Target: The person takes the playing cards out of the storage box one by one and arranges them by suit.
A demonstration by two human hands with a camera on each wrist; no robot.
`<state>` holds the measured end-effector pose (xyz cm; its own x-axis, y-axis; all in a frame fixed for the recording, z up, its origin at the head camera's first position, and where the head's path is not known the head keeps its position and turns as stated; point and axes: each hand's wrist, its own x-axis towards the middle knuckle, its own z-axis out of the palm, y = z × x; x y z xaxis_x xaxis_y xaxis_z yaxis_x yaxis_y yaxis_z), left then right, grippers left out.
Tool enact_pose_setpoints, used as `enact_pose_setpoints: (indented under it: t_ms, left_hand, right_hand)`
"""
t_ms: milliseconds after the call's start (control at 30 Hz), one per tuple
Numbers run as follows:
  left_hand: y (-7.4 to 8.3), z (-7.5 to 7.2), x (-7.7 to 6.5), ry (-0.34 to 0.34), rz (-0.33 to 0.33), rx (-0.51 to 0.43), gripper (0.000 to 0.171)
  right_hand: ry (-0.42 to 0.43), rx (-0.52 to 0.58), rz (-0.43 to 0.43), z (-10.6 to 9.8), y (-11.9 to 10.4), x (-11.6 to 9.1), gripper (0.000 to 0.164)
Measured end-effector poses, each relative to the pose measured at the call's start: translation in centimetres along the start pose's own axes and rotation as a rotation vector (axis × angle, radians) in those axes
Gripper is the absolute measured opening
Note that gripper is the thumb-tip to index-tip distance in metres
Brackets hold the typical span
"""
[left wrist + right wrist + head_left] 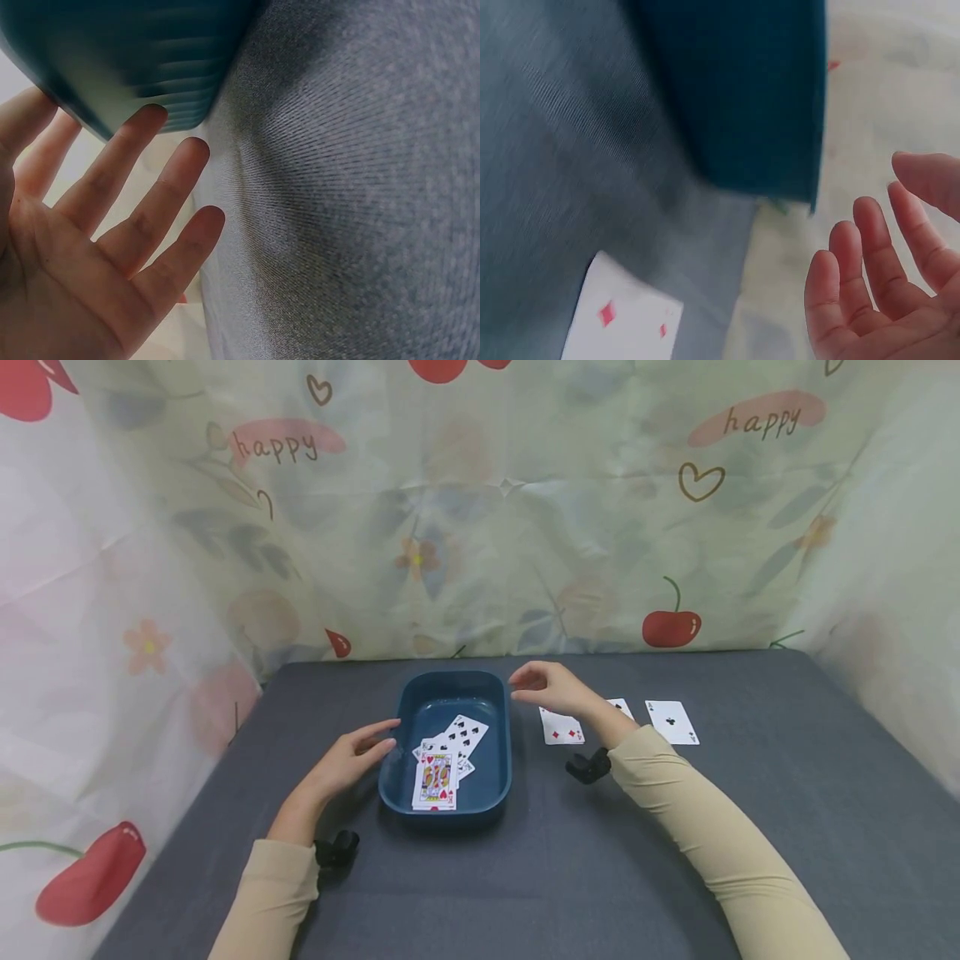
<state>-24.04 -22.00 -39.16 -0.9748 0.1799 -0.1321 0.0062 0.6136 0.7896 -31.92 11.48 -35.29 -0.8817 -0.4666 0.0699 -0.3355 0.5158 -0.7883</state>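
Note:
A dark blue plastic tub (486, 777) stands on the table, with playing cards lying loosely overlapped in it. A king of hearts (437, 779) lies uppermost at the near end; a spades card (468, 735) sticks out behind it. My left hand (347, 766) is at the tub's left side, fingers spread and fingertips at the rim; whether they press on it I cannot tell. Beside the far right corner hovers my right hand (553, 687), fingers loosely bent and holding nothing. In the right wrist view a gap shows between that hand (889, 300) and the tub wall (742, 97).
Right of the tub lie a diamonds card (561, 728), a card (621, 707) mostly hidden by the right forearm, and a clubs card (672, 723). Dark grey cloth covers the table (465, 893). A printed curtain (480, 527) hangs behind it.

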Motion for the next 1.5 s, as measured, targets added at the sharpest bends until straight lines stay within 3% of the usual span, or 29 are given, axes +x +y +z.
enact_pose_setpoints:
  t_ms: [467, 800, 1100, 1500]
  left_hand:
    - [0.1, 0.0, 0.1, 0.003, -0.016, 0.004, 0.049]
    - [0.0, 0.0, 0.2, -0.004, -0.013, 0.004, 0.051]
    - [-0.1, -0.1, 0.1, -0.008, -0.005, 0.001, 0.059]
    - [-0.2, 0.0, 0.1, -0.013, 0.005, -0.011, 0.057]
  right_hand:
    - [-0.123, 0.078, -0.063, 3.1, -4.4, 1.2, 0.030]
    - [-0.161, 0.062, -0.124, 5.5, -6.0, 2.4, 0.031]
    - [-0.158, 0.062, -0.041, 7.4, -6.7, 3.7, 0.031]
    - [-0.296, 0.023, 0.112, 9.0, -6.2, 5.1, 0.030]
